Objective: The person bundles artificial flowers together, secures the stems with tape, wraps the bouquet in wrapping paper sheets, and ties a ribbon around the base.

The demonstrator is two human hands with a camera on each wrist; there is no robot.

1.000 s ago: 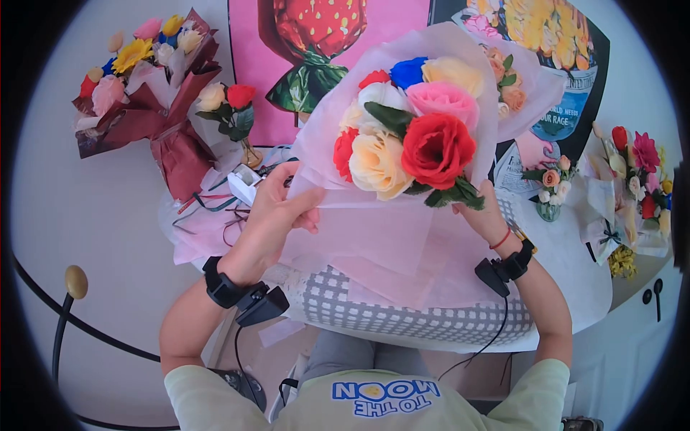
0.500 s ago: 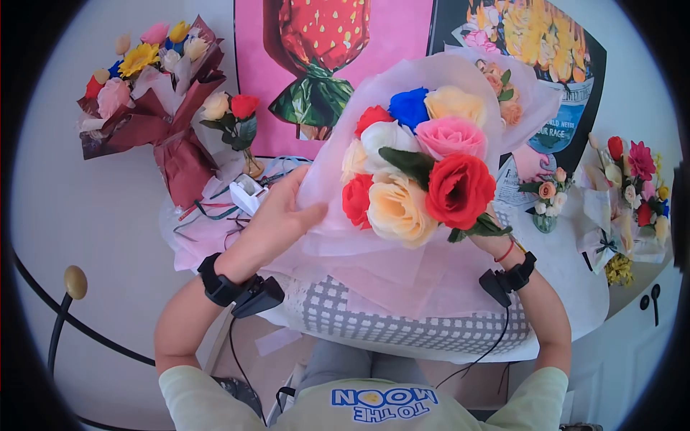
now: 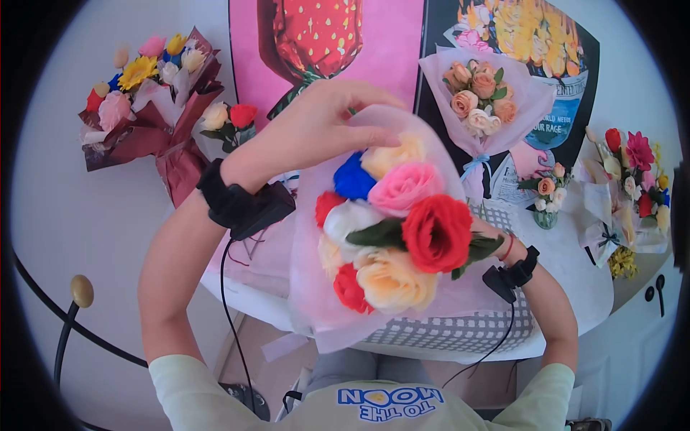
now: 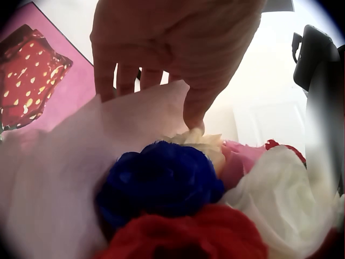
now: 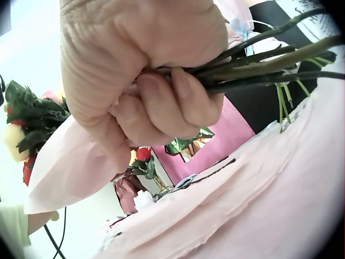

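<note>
A bouquet of red, cream, blue, pink and white roses (image 3: 407, 188) in pale pink wrapping (image 3: 310, 244) tilts toward the body. My left hand (image 3: 316, 122) straddles the wrapping's upper edge. In the left wrist view, the left hand (image 4: 172, 48) has its fingers behind the wrapping (image 4: 135, 113) and its thumb in front, by a cream rose (image 4: 210, 148) next to the blue rose (image 4: 161, 181). My right hand (image 3: 494, 241) is partly hidden by the bouquet; in the right wrist view the right hand (image 5: 145, 70) grips the bundled green stems (image 5: 259, 67), fingers curled round them.
A maroon-wrapped bouquet (image 3: 172, 129) stands at the left, near a small rose vase. Behind are a peach rose bouquet (image 3: 480, 97) and posters (image 3: 248, 50). A glass vase (image 3: 546, 218) and more bouquets (image 3: 636, 183) are at the right. Pink sheets (image 5: 215, 210) cover part of the table.
My left hand has moved up and right, from the wrapping's left side to its upper edge. The bouquet has turned and its blooms have come down and left, uncovering the peach bouquet behind.
</note>
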